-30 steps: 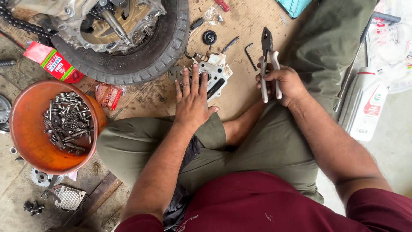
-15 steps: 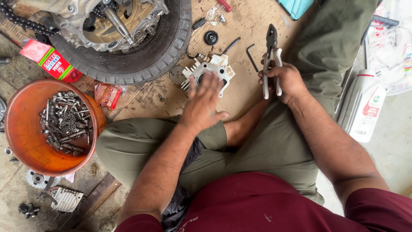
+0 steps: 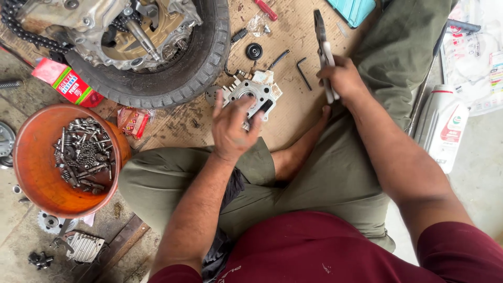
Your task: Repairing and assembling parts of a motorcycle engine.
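**Hands on engine part and pliers**

At left stands the round orange bowl of bolts. The left hand grips the finned grey metal cylinder block on the cardboard. The right hand is closed around grey-handled pliers.

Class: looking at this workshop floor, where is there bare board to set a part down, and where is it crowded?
Bare: the board between tyre and the left knee, and between finned engine part and the foot. Crowded: above that part, where small pieces and the hex key lie.

Cardboard sheet, finned cylinder, tyre
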